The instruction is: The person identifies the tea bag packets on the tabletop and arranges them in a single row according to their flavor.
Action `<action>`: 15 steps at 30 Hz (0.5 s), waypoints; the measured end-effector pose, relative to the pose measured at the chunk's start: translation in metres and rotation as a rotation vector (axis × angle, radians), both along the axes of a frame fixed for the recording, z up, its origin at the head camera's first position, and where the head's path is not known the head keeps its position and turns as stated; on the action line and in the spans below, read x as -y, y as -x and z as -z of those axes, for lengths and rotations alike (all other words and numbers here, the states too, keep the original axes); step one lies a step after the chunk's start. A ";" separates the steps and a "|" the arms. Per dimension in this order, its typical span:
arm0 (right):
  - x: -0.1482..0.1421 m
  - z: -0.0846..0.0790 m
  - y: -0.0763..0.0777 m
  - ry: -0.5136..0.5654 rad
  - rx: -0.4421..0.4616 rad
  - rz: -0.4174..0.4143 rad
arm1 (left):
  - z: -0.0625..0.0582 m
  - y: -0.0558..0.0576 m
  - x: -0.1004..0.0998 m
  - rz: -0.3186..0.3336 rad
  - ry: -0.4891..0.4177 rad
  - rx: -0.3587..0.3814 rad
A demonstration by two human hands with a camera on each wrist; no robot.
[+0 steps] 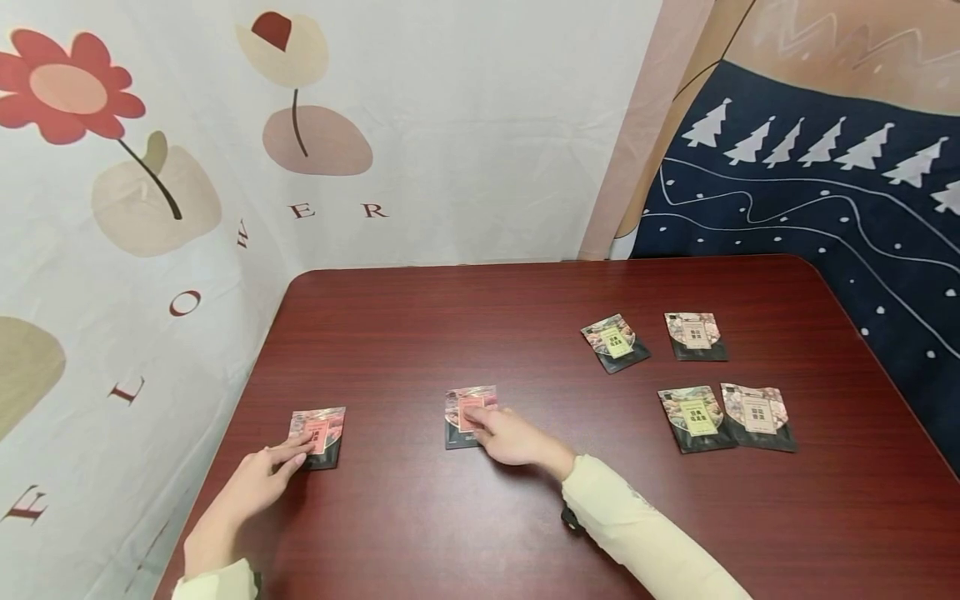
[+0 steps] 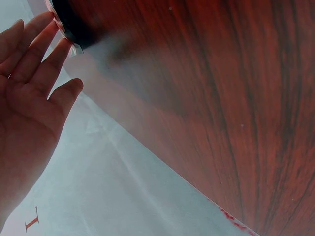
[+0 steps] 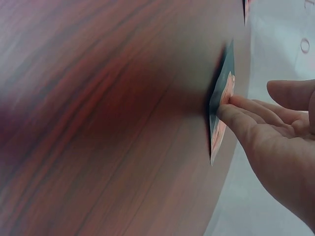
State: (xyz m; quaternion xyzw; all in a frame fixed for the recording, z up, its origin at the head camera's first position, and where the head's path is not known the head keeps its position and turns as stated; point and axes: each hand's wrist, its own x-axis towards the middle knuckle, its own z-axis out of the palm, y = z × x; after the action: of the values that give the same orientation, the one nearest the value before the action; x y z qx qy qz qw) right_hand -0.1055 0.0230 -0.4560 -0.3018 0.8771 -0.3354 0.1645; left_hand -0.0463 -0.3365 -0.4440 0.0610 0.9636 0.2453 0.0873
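Two small flat packets with pink labels lie on the dark red table. On the left pink-labelled packet (image 1: pixel 327 427), the fingertips of my left hand (image 1: pixel 258 483) rest at its left side, thumb apart. The left wrist view shows this left hand (image 2: pixel 29 98) with extended, spread fingers, and only the dark edge of the packet (image 2: pixel 74 24). My right hand (image 1: pixel 517 437) touches the top of the middle pink-labelled packet (image 1: pixel 456 404) with its fingertips. In the right wrist view, the right hand (image 3: pixel 280 132) has fairly straight fingers on that packet (image 3: pixel 224 73), thumb held away.
Toward the right of the table (image 1: pixel 562 517) lie two green-labelled packets, one farther back (image 1: pixel 617 342) and one nearer (image 1: pixel 697 421). Beside them are two pale-labelled packets, one at the back (image 1: pixel 696 336) and one in front (image 1: pixel 759 417). Printed cloth (image 1: pixel 480 133) hangs behind.
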 end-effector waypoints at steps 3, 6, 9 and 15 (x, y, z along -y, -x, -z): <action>0.016 -0.001 -0.001 -0.022 0.016 -0.023 | 0.000 0.001 0.000 -0.006 0.012 0.008; 0.031 -0.002 -0.003 -0.040 0.017 -0.045 | -0.001 0.001 -0.001 -0.010 0.020 0.016; 0.045 -0.004 -0.005 -0.057 0.024 -0.059 | -0.001 0.001 -0.001 -0.014 0.023 0.024; 0.068 -0.005 -0.009 -0.085 0.013 -0.070 | -0.003 0.001 -0.002 -0.018 0.034 0.031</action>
State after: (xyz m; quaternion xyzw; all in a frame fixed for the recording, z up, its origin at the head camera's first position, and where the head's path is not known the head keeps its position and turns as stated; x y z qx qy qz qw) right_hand -0.0966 -0.0450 -0.4514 -0.3229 0.8784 -0.2937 0.1948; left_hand -0.0476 -0.3345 -0.4415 0.0471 0.9666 0.2308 0.1008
